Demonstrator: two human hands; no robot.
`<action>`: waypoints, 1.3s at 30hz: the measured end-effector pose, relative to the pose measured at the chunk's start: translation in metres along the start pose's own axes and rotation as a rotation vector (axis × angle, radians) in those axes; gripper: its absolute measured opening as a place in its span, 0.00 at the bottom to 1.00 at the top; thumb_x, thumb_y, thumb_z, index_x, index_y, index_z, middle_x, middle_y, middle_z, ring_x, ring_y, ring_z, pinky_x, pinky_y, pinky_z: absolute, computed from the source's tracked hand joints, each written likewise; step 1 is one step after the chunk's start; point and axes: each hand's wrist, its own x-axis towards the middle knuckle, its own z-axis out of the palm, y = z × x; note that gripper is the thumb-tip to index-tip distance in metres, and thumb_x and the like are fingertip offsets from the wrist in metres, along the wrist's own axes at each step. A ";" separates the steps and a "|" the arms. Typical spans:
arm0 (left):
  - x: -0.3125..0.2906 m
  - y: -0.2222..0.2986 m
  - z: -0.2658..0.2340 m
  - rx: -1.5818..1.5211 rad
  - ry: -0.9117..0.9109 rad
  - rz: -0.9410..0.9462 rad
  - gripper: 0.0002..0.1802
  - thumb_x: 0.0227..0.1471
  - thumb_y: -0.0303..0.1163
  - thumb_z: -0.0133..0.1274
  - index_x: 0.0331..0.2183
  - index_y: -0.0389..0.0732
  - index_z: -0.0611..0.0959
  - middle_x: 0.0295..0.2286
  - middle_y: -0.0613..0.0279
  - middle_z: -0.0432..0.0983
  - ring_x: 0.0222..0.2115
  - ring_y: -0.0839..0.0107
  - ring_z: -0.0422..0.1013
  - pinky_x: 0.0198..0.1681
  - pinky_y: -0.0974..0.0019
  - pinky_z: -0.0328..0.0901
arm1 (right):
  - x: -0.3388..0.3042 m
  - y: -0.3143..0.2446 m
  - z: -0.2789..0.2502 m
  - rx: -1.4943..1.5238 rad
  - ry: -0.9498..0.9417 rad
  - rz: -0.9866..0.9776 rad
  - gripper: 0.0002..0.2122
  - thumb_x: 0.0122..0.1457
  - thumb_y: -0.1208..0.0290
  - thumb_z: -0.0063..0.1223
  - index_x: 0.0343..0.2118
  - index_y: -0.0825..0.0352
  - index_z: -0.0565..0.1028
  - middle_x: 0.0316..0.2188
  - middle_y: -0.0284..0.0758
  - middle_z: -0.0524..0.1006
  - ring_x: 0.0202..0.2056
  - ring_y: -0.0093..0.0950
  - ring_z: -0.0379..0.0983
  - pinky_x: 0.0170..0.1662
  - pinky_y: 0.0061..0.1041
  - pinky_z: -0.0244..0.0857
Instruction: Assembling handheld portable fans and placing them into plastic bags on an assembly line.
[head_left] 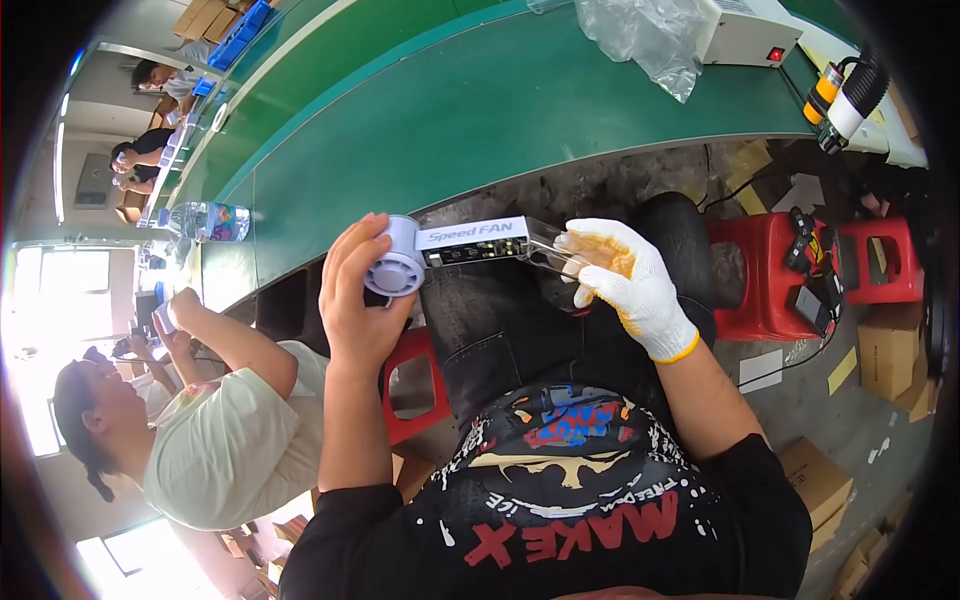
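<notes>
Pale-lilac plastic handheld fan, dark circuitry bared: left grip closed round its head, white-gloved right grip pinched the clear plastic end, presumably for steadiness.

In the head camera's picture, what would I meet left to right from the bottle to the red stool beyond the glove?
Plastic bottle, bare left hand, lavender handheld fan, white-gloved right hand, red stool.

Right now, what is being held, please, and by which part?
A lavender fan: round head in the left hand, clear plastic end in the gloved right hand.
</notes>
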 end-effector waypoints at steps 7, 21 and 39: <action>0.002 -0.006 0.006 0.043 0.040 0.178 0.37 0.34 0.17 0.71 0.48 0.43 0.75 0.50 0.48 0.79 0.52 0.43 0.76 0.55 0.47 0.72 | -0.001 0.007 -0.007 0.034 -0.049 -0.056 0.27 0.59 0.77 0.61 0.63 0.70 0.69 0.55 0.44 0.77 0.50 0.34 0.78 0.49 0.35 0.77; -0.001 -0.017 0.013 0.084 0.029 0.316 0.43 0.33 0.13 0.68 0.50 0.47 0.68 0.53 0.44 0.73 0.53 0.36 0.74 0.54 0.42 0.73 | -0.005 0.001 -0.001 0.013 -0.050 -0.130 0.30 0.55 0.80 0.63 0.62 0.70 0.68 0.57 0.43 0.75 0.54 0.36 0.76 0.59 0.38 0.72; -0.034 0.039 0.075 -0.046 0.210 0.289 0.42 0.40 0.18 0.72 0.50 0.50 0.63 0.52 0.46 0.67 0.54 0.39 0.70 0.56 0.46 0.72 | -0.013 -0.010 0.020 -0.487 -0.172 -0.417 0.38 0.51 0.87 0.66 0.66 0.68 0.62 0.58 0.42 0.73 0.58 0.33 0.73 0.63 0.35 0.67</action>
